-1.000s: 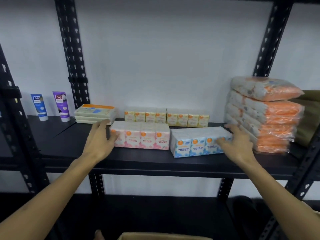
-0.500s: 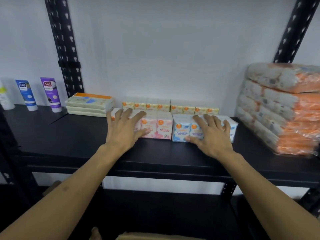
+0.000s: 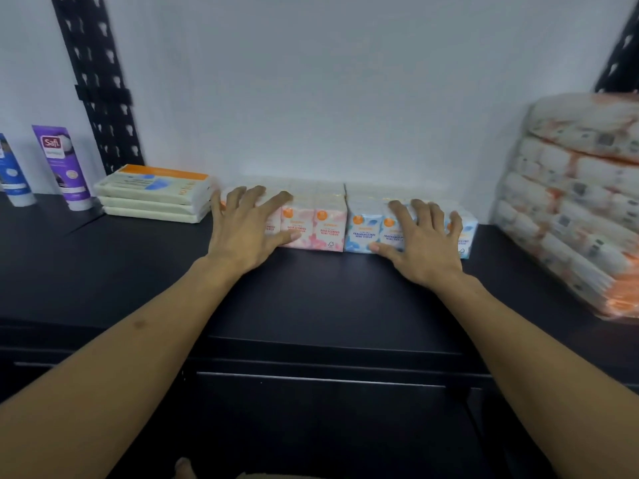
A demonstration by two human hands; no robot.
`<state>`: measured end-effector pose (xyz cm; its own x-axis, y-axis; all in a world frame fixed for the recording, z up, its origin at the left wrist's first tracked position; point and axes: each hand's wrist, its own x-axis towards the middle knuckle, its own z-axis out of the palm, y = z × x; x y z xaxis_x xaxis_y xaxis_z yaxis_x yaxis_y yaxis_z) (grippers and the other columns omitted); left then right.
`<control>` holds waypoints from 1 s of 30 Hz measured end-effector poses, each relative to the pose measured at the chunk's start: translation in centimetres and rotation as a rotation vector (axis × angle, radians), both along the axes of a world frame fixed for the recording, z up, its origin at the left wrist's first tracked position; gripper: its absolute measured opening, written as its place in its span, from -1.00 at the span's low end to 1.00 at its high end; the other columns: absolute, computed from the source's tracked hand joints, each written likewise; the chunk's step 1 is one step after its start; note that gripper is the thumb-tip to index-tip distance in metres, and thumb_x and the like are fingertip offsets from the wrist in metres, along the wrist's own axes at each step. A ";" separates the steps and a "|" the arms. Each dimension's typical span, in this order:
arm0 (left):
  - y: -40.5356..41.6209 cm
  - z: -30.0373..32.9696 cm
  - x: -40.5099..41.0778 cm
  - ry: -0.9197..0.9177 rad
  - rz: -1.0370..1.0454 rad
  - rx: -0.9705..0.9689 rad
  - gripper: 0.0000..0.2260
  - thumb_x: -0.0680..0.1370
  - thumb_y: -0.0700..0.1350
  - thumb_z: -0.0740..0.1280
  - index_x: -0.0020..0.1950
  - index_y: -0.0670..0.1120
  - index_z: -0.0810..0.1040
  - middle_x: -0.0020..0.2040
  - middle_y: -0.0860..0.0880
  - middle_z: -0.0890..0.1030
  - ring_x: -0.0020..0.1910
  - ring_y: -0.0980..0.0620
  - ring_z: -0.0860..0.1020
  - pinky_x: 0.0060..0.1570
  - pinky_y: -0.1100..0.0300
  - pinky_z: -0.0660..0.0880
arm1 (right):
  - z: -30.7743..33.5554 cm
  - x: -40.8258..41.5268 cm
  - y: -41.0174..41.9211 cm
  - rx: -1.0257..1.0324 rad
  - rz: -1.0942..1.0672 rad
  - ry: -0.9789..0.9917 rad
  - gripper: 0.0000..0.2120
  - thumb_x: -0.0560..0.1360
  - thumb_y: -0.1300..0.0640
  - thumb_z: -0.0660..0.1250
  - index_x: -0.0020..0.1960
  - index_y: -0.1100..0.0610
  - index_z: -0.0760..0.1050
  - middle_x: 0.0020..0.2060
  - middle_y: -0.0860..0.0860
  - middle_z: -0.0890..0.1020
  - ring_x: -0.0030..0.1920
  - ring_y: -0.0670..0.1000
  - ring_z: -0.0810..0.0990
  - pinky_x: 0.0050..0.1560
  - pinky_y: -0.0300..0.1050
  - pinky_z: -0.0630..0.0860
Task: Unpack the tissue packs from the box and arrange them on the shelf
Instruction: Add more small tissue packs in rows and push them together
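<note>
On the black shelf (image 3: 103, 271), going left to right, stood two tubes (image 3: 62, 167) and a stack of flat packs (image 3: 155, 191). Your left hand (image 3: 242, 233) lay with fingers spread over the pink tissue pack (image 3: 313, 226); your right hand (image 3: 422, 243) lay likewise on the blue tissue pack (image 3: 363, 226) touching it. Orange bundles (image 3: 581, 202) were stacked at far right.

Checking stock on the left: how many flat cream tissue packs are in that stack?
3: top pack, middle pack and bottom pack, stacked beside the pink pack; none visible behind.
</note>
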<state>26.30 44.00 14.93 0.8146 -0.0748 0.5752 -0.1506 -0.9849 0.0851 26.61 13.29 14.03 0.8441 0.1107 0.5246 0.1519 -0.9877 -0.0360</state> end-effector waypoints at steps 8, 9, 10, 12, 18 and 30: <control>0.1 -0.4 0.0 0.006 0.021 0.070 -0.36 0.52 0.44 0.17 0.56 0.28 0.20 0.60 -0.08 0.22 0.60 -0.20 0.08 0.50 -0.36 -0.21 | -0.4 0.4 0.2 -0.039 -0.022 -0.026 -0.25 0.49 -0.43 0.17 0.56 -0.10 0.12 0.54 0.12 0.20 0.56 0.20 0.07 0.49 0.36 -0.11; -0.1 -0.5 -0.2 0.011 0.040 0.082 -0.36 0.54 0.43 0.15 0.58 0.27 0.18 0.62 -0.10 0.16 0.61 -0.21 0.04 0.50 -0.37 -0.23 | -0.3 0.2 0.4 -0.027 -0.024 -0.026 -0.25 0.49 -0.43 0.19 0.56 -0.10 0.13 0.54 0.12 0.20 0.57 0.20 0.05 0.49 0.35 -0.12; -0.3 -0.4 -0.4 0.013 0.061 0.098 -0.36 0.55 0.43 0.13 0.59 0.26 0.14 0.64 -0.12 0.10 0.62 -0.22 0.00 0.50 -0.37 -0.23 | -0.1 -0.1 0.5 -0.015 -0.027 -0.028 -0.24 0.48 -0.42 0.21 0.56 -0.09 0.14 0.54 0.13 0.19 0.58 0.20 0.02 0.50 0.35 -0.12; -0.8 -0.3 -1.0 0.008 0.087 0.116 -0.32 0.56 0.40 0.13 0.62 0.22 0.05 0.65 -0.18 -0.02 0.63 -0.23 -0.03 0.52 -0.35 -0.19 | 0.2 -0.6 0.5 0.007 -0.035 -0.047 -0.19 0.46 -0.42 0.26 0.56 -0.06 0.14 0.55 0.14 0.17 0.59 0.19 -0.02 0.50 0.34 -0.13; -1.7 0.6 -4.6 -0.051 0.006 -0.072 -0.24 0.53 0.14 0.39 0.62 0.03 0.09 0.64 -0.20 0.00 0.52 -0.25 0.23 0.49 -0.18 0.20 | 0.9 -3.3 0.6 0.104 0.037 -0.161 -0.21 0.42 -0.34 0.39 0.46 0.08 0.29 0.49 0.14 0.28 0.55 0.18 0.15 0.50 0.25 0.00; -5.9 -2.7 -17.2 0.080 -0.062 -0.132 -0.57 0.70 0.16 0.05 0.26 -0.02 0.62 0.36 0.00 0.57 0.28 -0.09 0.55 0.22 -0.01 0.45 | -2.0 -16.9 1.2 0.260 -0.009 -0.042 -0.71 0.64 -0.02 0.15 -0.03 0.10 0.59 -0.04 0.02 0.66 -0.01 0.11 0.57 0.12 0.06 0.37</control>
<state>9.12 38.09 12.22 0.8544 -0.0546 0.5167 -0.1983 -0.9534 0.2272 9.76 14.48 12.01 0.8214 -0.0402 0.5689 0.1498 -0.9473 -0.2831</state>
